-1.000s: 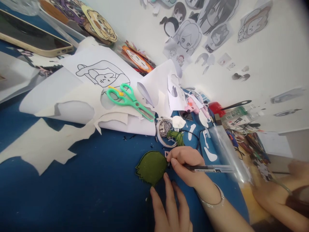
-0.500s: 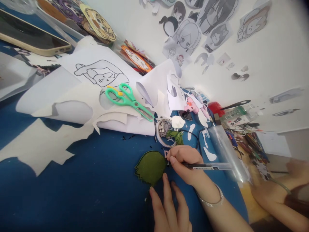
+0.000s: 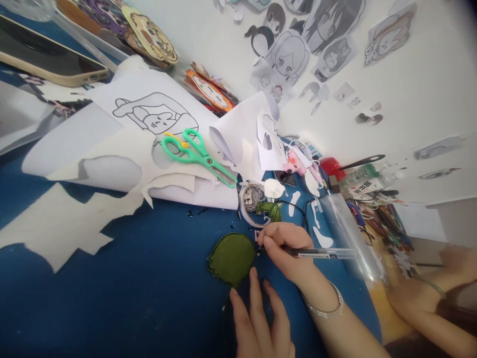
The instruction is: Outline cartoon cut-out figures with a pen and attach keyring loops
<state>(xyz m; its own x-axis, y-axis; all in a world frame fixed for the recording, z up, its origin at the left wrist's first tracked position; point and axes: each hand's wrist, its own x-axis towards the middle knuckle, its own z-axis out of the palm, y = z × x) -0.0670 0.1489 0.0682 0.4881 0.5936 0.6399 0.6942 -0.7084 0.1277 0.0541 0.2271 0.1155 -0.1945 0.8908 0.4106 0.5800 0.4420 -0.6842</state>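
Observation:
A dark green felt cutout [image 3: 231, 258] with a jagged left edge lies flat on the blue table surface [image 3: 149, 298]. My right hand [image 3: 285, 248] grips a pen [image 3: 313, 252], its tip end close to the cutout's right edge. The pen's clear rear end points to the right. My left hand [image 3: 263, 320] rests with fingers spread, the fingertips at the lower edge of the cutout. Just beyond my right hand is a clear tape roll [image 3: 244, 211], with smaller green felt pieces [image 3: 274, 211] lying over its rim.
Green-handled scissors [image 3: 199, 154] lie on white paper [image 3: 93, 114] and cream felt scraps [image 3: 63, 223]. A phone [image 3: 52, 54] sits far left. A pink glue gun [image 3: 294, 166] is at the back. At right is another person's arm [image 3: 413, 303]. Cutouts hang on the wall.
The pen's rear end has tilted slightly upward in my right hand. My left hand and the green cutout stay in place; the whole view has shifted a little.

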